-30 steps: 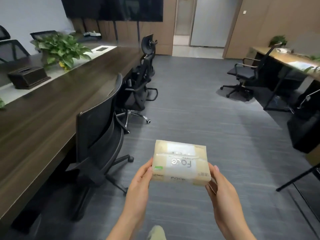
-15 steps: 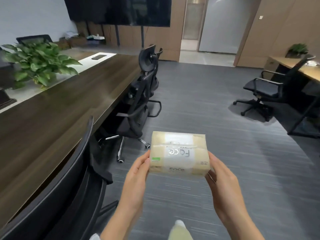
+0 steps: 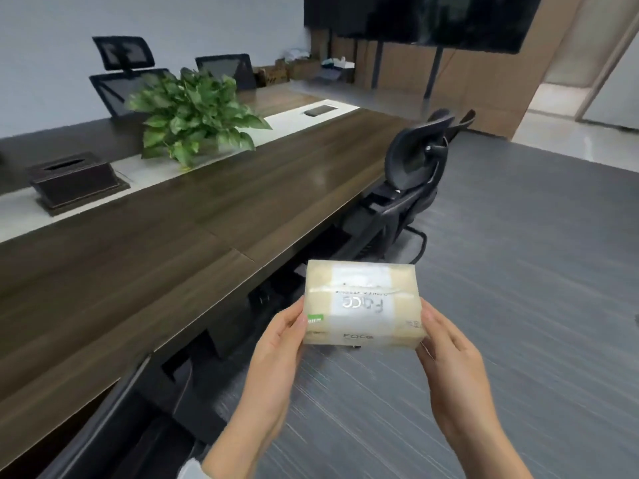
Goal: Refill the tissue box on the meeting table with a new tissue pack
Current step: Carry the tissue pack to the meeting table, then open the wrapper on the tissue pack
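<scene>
A beige plastic-wrapped tissue pack (image 3: pixel 363 304) with a white label hangs in front of me, over the floor just off the table's near edge. My left hand (image 3: pixel 276 347) grips its left end and my right hand (image 3: pixel 449 354) grips its right end. The dark brown tissue box (image 3: pixel 74 181), with a slot in its lid, stands far to the left on the pale middle strip of the long dark wooden meeting table (image 3: pixel 173 236). No tissue shows in the slot.
A leafy potted plant (image 3: pixel 193 112) stands on the table right of the box. A black office chair (image 3: pixel 408 195) is tucked in at the table's near side, another chair back (image 3: pixel 114 423) sits right below me. Grey carpet lies to the right.
The view has swung left toward the table, bringing the tissue box back into sight. Both hands still hold the pack in the same way, now close to the table's edge.
</scene>
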The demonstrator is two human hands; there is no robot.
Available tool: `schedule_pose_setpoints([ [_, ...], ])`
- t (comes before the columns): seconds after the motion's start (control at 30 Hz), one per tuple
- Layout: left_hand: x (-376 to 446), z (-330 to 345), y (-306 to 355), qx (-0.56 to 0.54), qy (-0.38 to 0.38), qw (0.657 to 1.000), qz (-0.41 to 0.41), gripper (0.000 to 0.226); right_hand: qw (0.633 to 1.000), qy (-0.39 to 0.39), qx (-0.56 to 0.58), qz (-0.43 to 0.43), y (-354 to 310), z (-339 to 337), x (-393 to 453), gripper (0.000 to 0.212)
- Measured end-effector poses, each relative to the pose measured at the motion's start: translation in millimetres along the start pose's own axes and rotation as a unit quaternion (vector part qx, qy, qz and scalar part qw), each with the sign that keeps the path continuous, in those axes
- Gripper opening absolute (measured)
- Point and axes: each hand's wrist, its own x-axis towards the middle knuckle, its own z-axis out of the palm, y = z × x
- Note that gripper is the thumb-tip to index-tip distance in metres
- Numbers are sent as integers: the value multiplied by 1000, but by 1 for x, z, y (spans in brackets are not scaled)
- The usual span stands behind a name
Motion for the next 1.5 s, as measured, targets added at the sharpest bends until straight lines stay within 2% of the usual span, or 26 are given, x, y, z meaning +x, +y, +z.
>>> schedule_pose_setpoints([
  [0.13, 74, -15, 1, 9, 72, 997, 11, 27, 998, -57, -14, 18, 9, 48, 84, 24],
  [0.3, 173, -50, 12, -51, 133, 989, 36, 26, 990, -131, -52, 10, 25, 129, 176, 23],
  [0.43, 235, -86, 22, -55, 196, 978, 40, 26, 977, -199, -78, 24, 33, 199, 239, 24],
  [0.7, 297, -168, 31, -62, 376, 923, 51, 28, 917, -356, -166, 74, 84, 343, 311, 28],
  [0.87, 328, -209, 28, -23, 429, 902, 33, 31, 881, -425, -188, 92, 117, 409, 337, 28],
  [1.23, 415, -261, 13, 6, 542, 840, -23, 24, 807, -495, -300, 115, 185, 505, 405, 30],
  [1.4, 422, -271, 6, 38, 562, 825, -40, 24, 785, -521, -327, 72, 181, 519, 410, 33],
  [1.5, 426, -279, 6, 81, 577, 812, -44, 26, 763, -550, -339, -9, 180, 527, 413, 30],
])
